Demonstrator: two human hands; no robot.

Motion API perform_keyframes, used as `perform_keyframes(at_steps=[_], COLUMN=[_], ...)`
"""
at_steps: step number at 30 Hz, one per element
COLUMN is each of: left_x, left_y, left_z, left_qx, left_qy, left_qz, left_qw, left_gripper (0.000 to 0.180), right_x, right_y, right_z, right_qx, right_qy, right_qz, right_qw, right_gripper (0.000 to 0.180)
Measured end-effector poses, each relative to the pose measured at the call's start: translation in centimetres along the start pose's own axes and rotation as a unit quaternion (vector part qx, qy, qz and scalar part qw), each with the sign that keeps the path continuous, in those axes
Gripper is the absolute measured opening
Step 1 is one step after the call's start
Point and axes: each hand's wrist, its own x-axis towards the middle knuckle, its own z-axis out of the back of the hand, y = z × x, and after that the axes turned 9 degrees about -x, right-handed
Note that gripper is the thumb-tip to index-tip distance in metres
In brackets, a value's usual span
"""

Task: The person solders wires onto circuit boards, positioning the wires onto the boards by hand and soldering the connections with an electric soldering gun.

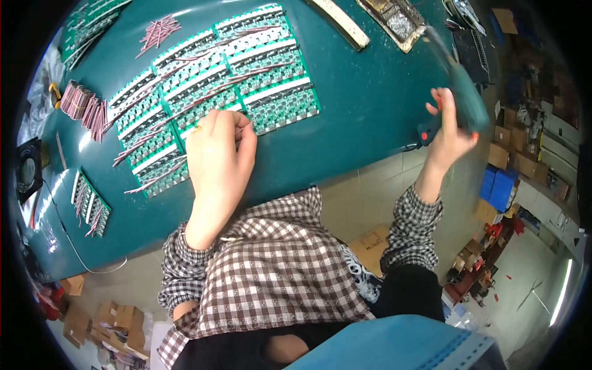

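Broadly, a green desk (370, 92) carries gridded circuit boards (213, 86) left of centre. A blurred teal tool (471, 102) sits in the right hand's (450, 140) closed grip; the left hand (217, 151) curls over the boards, whether pinching anything I cannot tell.

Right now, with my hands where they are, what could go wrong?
The teal tool is blurred beside your right hand; if its metal tip is hot, it might burn you.
Your left hand is over the boards, so a nudge could shift the wires lying across them.
Some wire ends stick out past the boards' edge and might snag your sleeve.
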Motion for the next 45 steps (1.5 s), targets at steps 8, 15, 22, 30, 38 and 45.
perform_keyframes(at_steps=[8, 15, 22, 30, 38, 45], left_x=[-0.8, -0.5, -0.9, -1.2, -1.2, -1.2], left_y=[0.7, 0.7, 1.3, 1.3, 1.4, 1.2], left_z=[-0.2, -0.6, -1.4, -1.8, -1.9, -1.9], left_qx=[0.015, 0.015, 0.039, 0.079, 0.077, 0.071], left_qy=[0.007, -0.032, -0.062, -0.076, -0.066, -0.065], left_qz=[-0.035, -0.049, -0.057, -0.052, -0.034, -0.033], left_qw=[0.999, 0.998, 0.996, 0.993, 0.994, 0.995], left_gripper=[0.011, 0.01, 0.012, 0.015, 0.016, 0.016], right_x=[-4.6, -9.4, -10.4, -12.0, -12.8, -13.0], right_y=[2.0, 3.6, 4.6, 7.0, 7.7, 7.6], right_z=[1.5, 3.4, 3.6, 2.9, 2.2, 2.1], right_qx=[0.109, 0.321, 0.32, 0.099, 0.066, 0.073], right_qy=[-0.004, 0.147, 0.216, 0.298, 0.305, 0.324], right_qz=[-0.166, -0.328, -0.351, -0.218, -0.203, -0.195], right_qw=[0.98, 0.876, 0.853, 0.924, 0.928, 0.923], right_gripper=[0.022, 0.038, 0.044, 0.049, 0.045, 0.046])
